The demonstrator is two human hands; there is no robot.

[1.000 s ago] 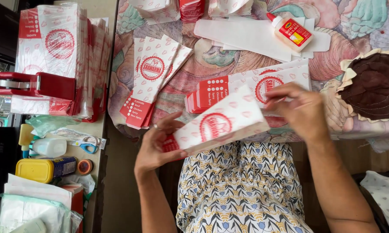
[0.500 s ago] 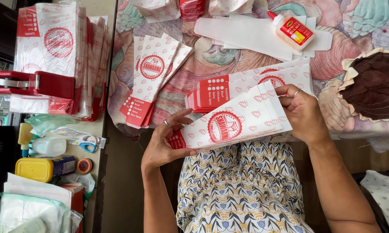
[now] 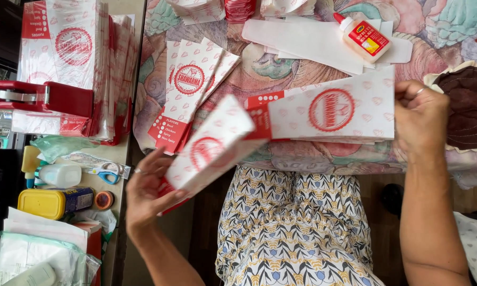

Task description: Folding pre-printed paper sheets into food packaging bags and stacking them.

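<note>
The left hand (image 3: pixel 148 193) grips a finished red-and-white paper sleeve (image 3: pixel 209 148) by its lower end, fingers closed around the edge; the sleeve is tilted and blurred, in the air above the person's lap. The right hand (image 3: pixel 421 119) rests at the right edge of the flat stack of printed sleeves (image 3: pixel 334 111) on the work surface, fingers curled against it; whether they pinch a sheet cannot be told.

To do this step well, it seems best to hold the sleeve by its edge only, keep it flat, and steady the stack so the sheets stay aligned.

The surface is a floral cloth (image 3: pixel 270 71). On it lie a fanned pile of sleeves (image 3: pixel 188 90), white paper strips (image 3: pixel 302 37) and a glue bottle (image 3: pixel 363 37). To the left stand a tall bundle of printed sheets (image 3: pixel 69 47), a red tape dispenser (image 3: pixel 37 98), scissors (image 3: pixel 106 172) and a yellow container (image 3: pixel 42 204).
</note>
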